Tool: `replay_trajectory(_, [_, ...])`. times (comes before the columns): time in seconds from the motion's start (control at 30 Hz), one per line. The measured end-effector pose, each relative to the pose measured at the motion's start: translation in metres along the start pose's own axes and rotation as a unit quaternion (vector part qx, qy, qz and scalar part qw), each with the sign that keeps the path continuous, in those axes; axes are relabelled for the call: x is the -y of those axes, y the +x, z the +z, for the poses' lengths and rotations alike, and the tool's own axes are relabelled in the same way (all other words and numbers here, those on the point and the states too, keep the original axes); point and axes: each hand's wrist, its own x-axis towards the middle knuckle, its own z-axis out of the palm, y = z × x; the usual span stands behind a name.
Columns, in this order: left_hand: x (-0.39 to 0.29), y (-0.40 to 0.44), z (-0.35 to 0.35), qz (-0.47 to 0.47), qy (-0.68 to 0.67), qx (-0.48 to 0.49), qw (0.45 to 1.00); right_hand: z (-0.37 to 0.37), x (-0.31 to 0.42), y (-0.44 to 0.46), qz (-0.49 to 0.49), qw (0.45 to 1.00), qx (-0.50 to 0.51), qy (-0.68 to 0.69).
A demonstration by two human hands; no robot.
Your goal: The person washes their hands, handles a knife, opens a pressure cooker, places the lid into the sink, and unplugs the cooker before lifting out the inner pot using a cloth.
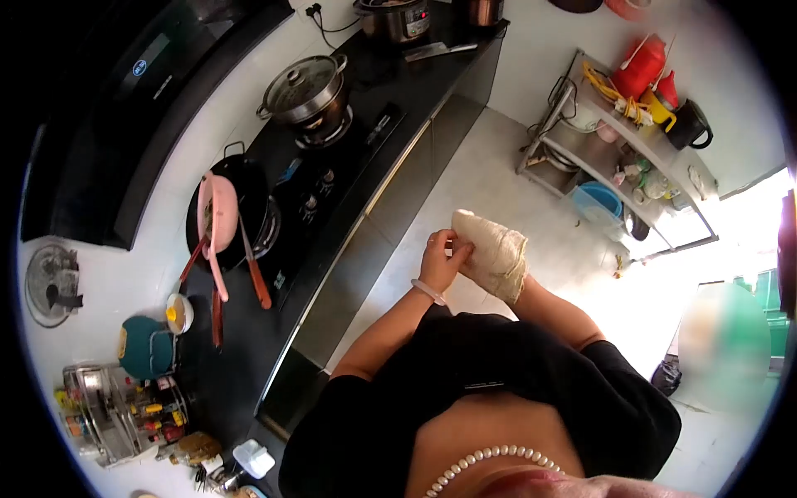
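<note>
A folded cream cloth point(491, 253) with a rough, frayed-looking edge is held up in front of my body. My left hand point(442, 261) pinches its left edge between thumb and fingers, and a pale bangle point(427, 290) sits on that wrist. From the right, my right forearm point(558, 312) reaches up to the cloth's lower right side. The cloth covers my right hand, so its fingers are hidden.
Left runs a black counter point(224, 373) with a lidded steel pot point(305, 87), a pink pan point(218, 212) in a black wok point(249, 178), and a cleaver point(427, 52) near the back. A metal shelf point(573, 124) with kettles and tubs stands back right.
</note>
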Motion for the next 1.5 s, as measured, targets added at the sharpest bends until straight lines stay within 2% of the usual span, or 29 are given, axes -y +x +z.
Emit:
replay_trajectory(0.07, [-0.003, 0.041, 0.004, 0.014, 0.006, 0.006, 1.000, -0.029, 0.016, 0.029, 0.102, 0.988, -0.001, 0.116])
replay_trajectory(0.1, [0.002, 0.059, 0.004, 0.024, 0.008, 0.013, 1.000, -0.033, -0.004, 0.039, 0.073, 0.997, 0.020, -0.028])
replay_trajectory(0.17, [0.005, 0.089, 0.005, 0.057, -0.010, 0.006, 0.998, -0.041, -0.030, 0.063, 0.118, 0.987, 0.059, -0.091])
replay_trajectory(0.23, [-0.002, 0.110, 0.002, 0.019, -0.053, 0.008, 0.998, -0.047, -0.043, 0.074, 0.065, 0.988, 0.015, -0.140])
replay_trajectory(0.3, [-0.019, 0.131, -0.001, -0.019, -0.081, 0.003, 0.997, -0.061, -0.056, 0.071, -0.085, 0.975, -0.104, -0.179])
replay_trajectory(0.33, [-0.014, 0.141, 0.001, -0.024, -0.105, -0.010, 0.994, -0.059, -0.076, 0.071, 0.014, 0.996, -0.058, -0.068])
replay_trajectory(0.37, [-0.009, 0.153, 0.005, -0.028, -0.129, -0.024, 0.991, -0.053, -0.103, 0.070, 0.111, 0.993, -0.010, 0.045])
replay_trajectory(0.4, [-0.002, 0.165, 0.008, -0.032, -0.151, -0.041, 0.987, -0.060, -0.116, 0.077, 0.119, 0.989, -0.012, 0.091])
replay_trajectory(0.47, [0.007, 0.191, 0.013, -0.009, -0.108, -0.070, 0.992, -0.075, -0.143, 0.089, 0.135, 0.974, -0.018, 0.182])
replay_trajectory(0.5, [0.001, 0.203, 0.010, -0.014, -0.079, -0.072, 0.994, -0.091, -0.140, 0.101, 0.283, 0.926, 0.031, 0.249])
replay_trajectory(0.53, [-0.004, 0.216, 0.008, -0.017, -0.051, -0.074, 0.996, -0.102, -0.145, 0.111, 0.420, 0.851, 0.081, 0.306])
replay_trajectory(0.57, [-0.008, 0.230, 0.008, -0.006, -0.038, -0.102, 0.994, -0.100, -0.181, 0.110, 0.304, 0.920, 0.115, 0.219])
replay_trajectory(0.67, [-0.023, 0.268, 0.010, -0.052, -0.012, -0.070, 0.996, -0.138, -0.196, 0.138, 0.240, 0.923, 0.286, 0.090])
replay_trajectory(0.7, [-0.024, 0.279, 0.009, -0.072, -0.039, -0.040, 0.996, -0.139, -0.224, 0.140, 0.174, 0.933, 0.310, 0.053])
replay_trajectory(0.8, [-0.058, 0.305, 0.005, -0.100, -0.055, 0.007, 0.993, -0.162, -0.268, 0.164, 0.168, 0.950, 0.265, -0.004])
replay_trajectory(0.87, [-0.065, 0.315, -0.004, -0.104, -0.029, 0.062, 0.992, -0.184, -0.290, 0.185, 0.171, 0.959, 0.194, 0.120])
replay_trajectory(0.93, [-0.063, 0.324, -0.011, -0.106, 0.008, 0.114, 0.988, -0.197, -0.308, 0.206, 0.186, 0.939, 0.088, 0.275])
replay_trajectory(0.97, [-0.064, 0.330, -0.014, -0.120, 0.090, 0.145, 0.978, -0.202, -0.316, 0.217, 0.193, 0.927, 0.076, 0.313])
replay_trajectory(1.03, [-0.057, 0.345, -0.014, -0.113, 0.121, 0.162, 0.973, -0.215, -0.321, 0.241, 0.211, 0.896, 0.049, 0.387])
replay_trajectory(1.13, [-0.064, 0.374, -0.014, -0.121, 0.123, 0.197, 0.965, -0.217, -0.333, 0.279, 0.233, 0.880, 0.004, 0.414])
replay_trajectory(1.27, [-0.057, 0.420, -0.021, -0.085, 0.068, 0.195, 0.975, -0.239, -0.345, 0.337, 0.185, 0.960, -0.007, 0.211])
replay_trajectory(1.3, [-0.054, 0.433, -0.025, -0.063, 0.056, 0.175, 0.981, -0.246, -0.353, 0.352, 0.180, 0.979, 0.028, 0.095])
replay_trajectory(1.4, [-0.050, 0.473, -0.034, -0.018, 0.052, 0.113, 0.992, -0.264, -0.359, 0.391, 0.199, 0.974, 0.104, -0.036])
replay_trajectory(1.5, [-0.060, 0.513, -0.044, 0.013, 0.112, 0.018, 0.993, -0.283, -0.371, 0.431, 0.207, 0.951, 0.228, -0.040])
